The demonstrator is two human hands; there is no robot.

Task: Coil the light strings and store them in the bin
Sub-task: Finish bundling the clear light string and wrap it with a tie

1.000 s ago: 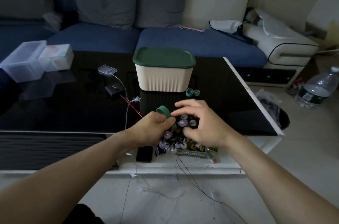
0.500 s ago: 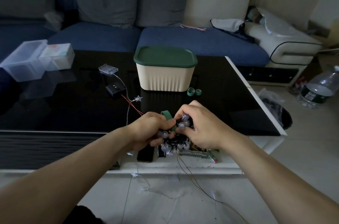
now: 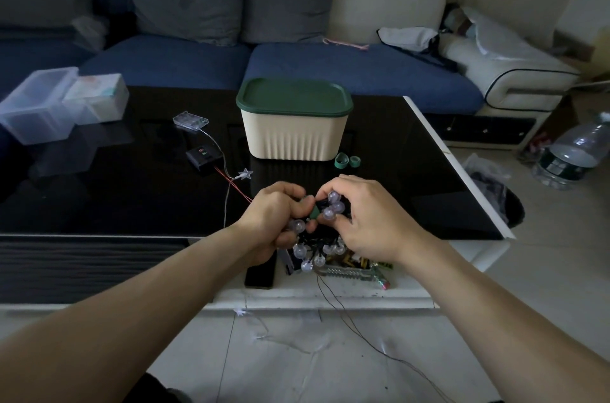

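Both hands (image 3: 317,217) have pulled the green strap (image 3: 314,212) down tight, clamped on the bulb bundle (image 3: 325,231), though a slipped pinch could spring the coil loose.

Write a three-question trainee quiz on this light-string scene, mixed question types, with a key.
1. True or false: the green lid is on the cream bin.
2. Multiple choice: the bundle of globe lights is gripped by A) the left hand only, B) the right hand only, C) both hands.
3. Fill in: the star light lies on the black ____.

Key: 1 true; 2 C; 3 table.
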